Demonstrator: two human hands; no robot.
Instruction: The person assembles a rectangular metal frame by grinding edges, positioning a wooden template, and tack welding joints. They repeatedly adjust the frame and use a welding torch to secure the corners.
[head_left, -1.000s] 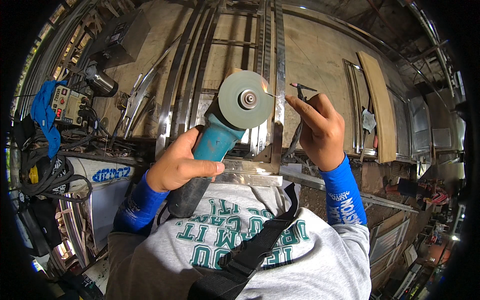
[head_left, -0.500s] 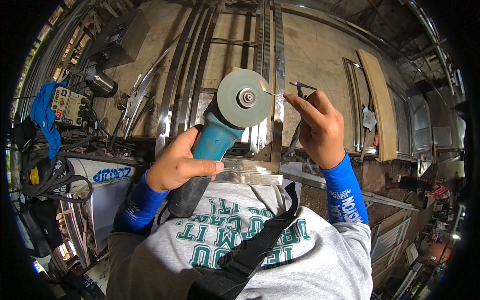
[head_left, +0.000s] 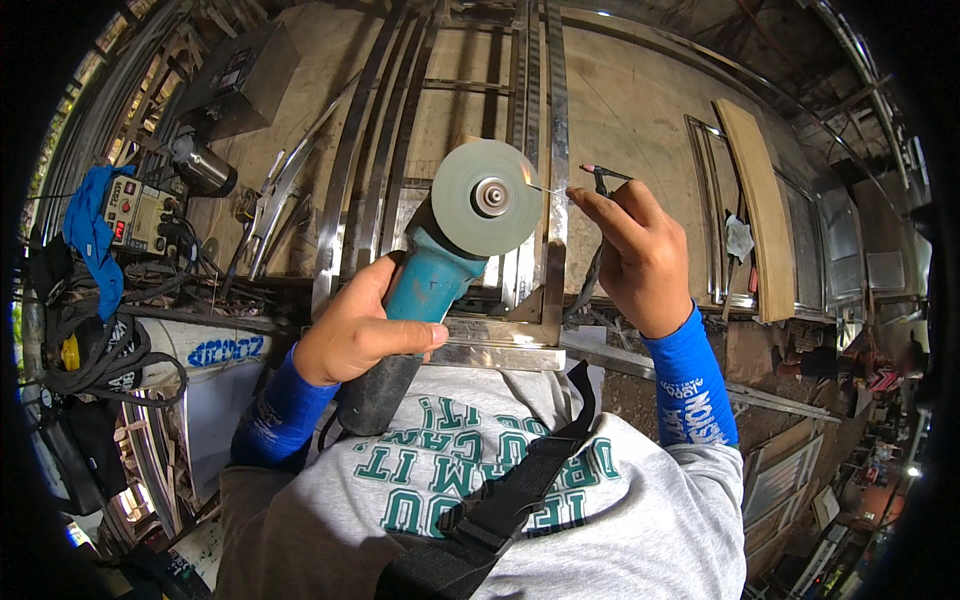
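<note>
My left hand (head_left: 355,335) is wrapped round the teal and black body of an angle grinder (head_left: 432,285), its thumb across the near side. The grinder's pale disc (head_left: 455,220) faces up toward me and looks blurred, as if spinning. Between the fingertips of my right hand (head_left: 642,262) is a thin metal rod, apparently a tungsten electrode (head_left: 548,190). Its tip meets the right side of the disc, where a small orange glow shows. A welding torch (head_left: 590,170) with a pinkish nozzle lies just beyond my right fingers, partly hidden by them.
A shiny metal frame (head_left: 558,120) lies under the grinder on the worktable (head_left: 640,110). To the left are a welding machine (head_left: 140,215), a steel tumbler (head_left: 205,165), a metal box (head_left: 240,80) and coiled black cables (head_left: 110,350). A wooden board (head_left: 755,200) lies at the right.
Both hands keep nearly the same place. The grinder's disc has shifted very slightly left, and the glow at the electrode's tip persists.
</note>
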